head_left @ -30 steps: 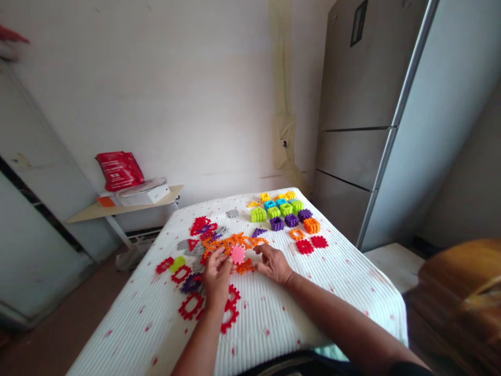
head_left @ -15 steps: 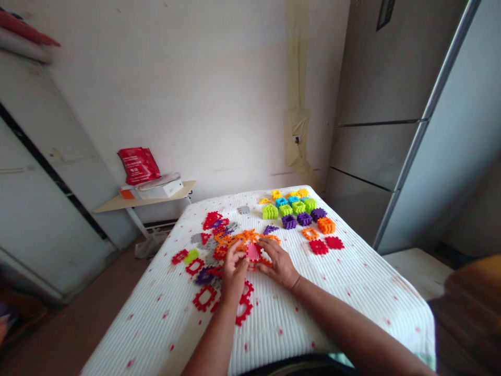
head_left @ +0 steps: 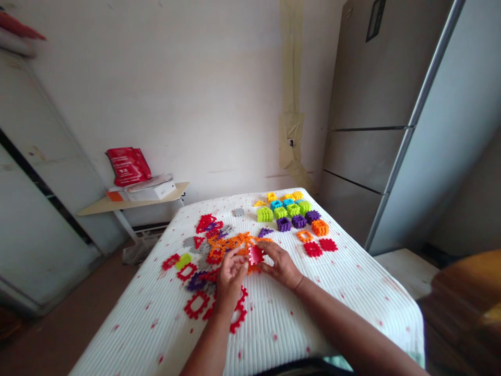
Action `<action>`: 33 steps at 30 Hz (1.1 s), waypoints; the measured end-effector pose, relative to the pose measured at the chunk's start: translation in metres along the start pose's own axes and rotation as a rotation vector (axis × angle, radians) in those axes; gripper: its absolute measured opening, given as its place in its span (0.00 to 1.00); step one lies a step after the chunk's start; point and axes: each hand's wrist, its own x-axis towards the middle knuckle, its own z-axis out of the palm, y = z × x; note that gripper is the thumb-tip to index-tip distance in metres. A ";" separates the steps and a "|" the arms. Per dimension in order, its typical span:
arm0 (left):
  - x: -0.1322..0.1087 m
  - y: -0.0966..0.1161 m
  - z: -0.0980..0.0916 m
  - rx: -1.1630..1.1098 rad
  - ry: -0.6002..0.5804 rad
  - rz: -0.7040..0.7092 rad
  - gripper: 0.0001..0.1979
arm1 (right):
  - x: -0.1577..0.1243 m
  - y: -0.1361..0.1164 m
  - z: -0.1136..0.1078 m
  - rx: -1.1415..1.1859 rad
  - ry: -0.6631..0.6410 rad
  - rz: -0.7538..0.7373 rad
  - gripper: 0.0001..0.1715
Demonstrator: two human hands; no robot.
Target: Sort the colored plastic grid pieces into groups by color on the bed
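Both my hands meet over the middle of a table with a white ribbed cloth [head_left: 332, 308]. My left hand [head_left: 229, 274] and my right hand [head_left: 278, 262] pinch a small pink-red toothed plastic tile [head_left: 255, 255] between their fingertips, holding it on edge. Under and around them lies a loose heap of flat interlocking tiles: orange ones [head_left: 230, 242], red frames [head_left: 195, 304], purple ones [head_left: 195, 281] and a lime one [head_left: 183, 259].
Finished cubes in rows stand at the table's far right: lime [head_left: 264, 214], purple [head_left: 284, 224], orange [head_left: 320, 227], blue and yellow. A tall grey fridge [head_left: 376, 125] stands at right, a small shelf with a red bag [head_left: 128, 165] at left.
The tile between my hands has turned from flat-faced toward me to edge-on. My hands stayed close together; the view shifted slightly with my head.
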 end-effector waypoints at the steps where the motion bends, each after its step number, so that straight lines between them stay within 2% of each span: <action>1: 0.000 0.000 0.000 -0.003 0.007 -0.005 0.25 | -0.001 0.004 -0.008 -0.017 0.022 0.013 0.25; 4: 0.001 -0.002 -0.001 -0.002 0.001 -0.041 0.23 | -0.010 0.021 -0.043 -0.096 0.120 0.103 0.20; 7: 0.002 -0.004 -0.002 0.008 -0.002 -0.076 0.21 | -0.028 0.043 -0.086 -0.163 0.229 0.256 0.17; 10: 0.004 -0.003 -0.001 0.023 -0.004 -0.084 0.21 | -0.051 0.068 -0.125 -0.146 0.327 0.442 0.20; 13: 0.005 -0.005 -0.001 0.026 0.009 -0.080 0.22 | -0.069 0.089 -0.149 -0.083 0.406 0.630 0.25; 15: 0.007 -0.009 0.000 0.030 0.021 -0.085 0.24 | -0.075 0.098 -0.158 -0.018 0.415 0.736 0.29; 18: 0.007 -0.013 0.000 0.038 0.042 -0.083 0.25 | -0.078 0.100 -0.166 0.034 0.331 0.800 0.29; 24: 0.001 -0.009 0.006 0.019 0.084 -0.057 0.22 | -0.079 0.087 -0.179 -0.100 0.091 0.777 0.18; 28: 0.001 -0.007 0.006 0.013 0.089 -0.048 0.21 | -0.078 0.084 -0.179 -0.145 0.067 0.752 0.15; 33: 0.004 -0.003 0.000 0.001 0.008 -0.060 0.19 | -0.080 0.096 -0.172 -0.128 -0.002 0.674 0.16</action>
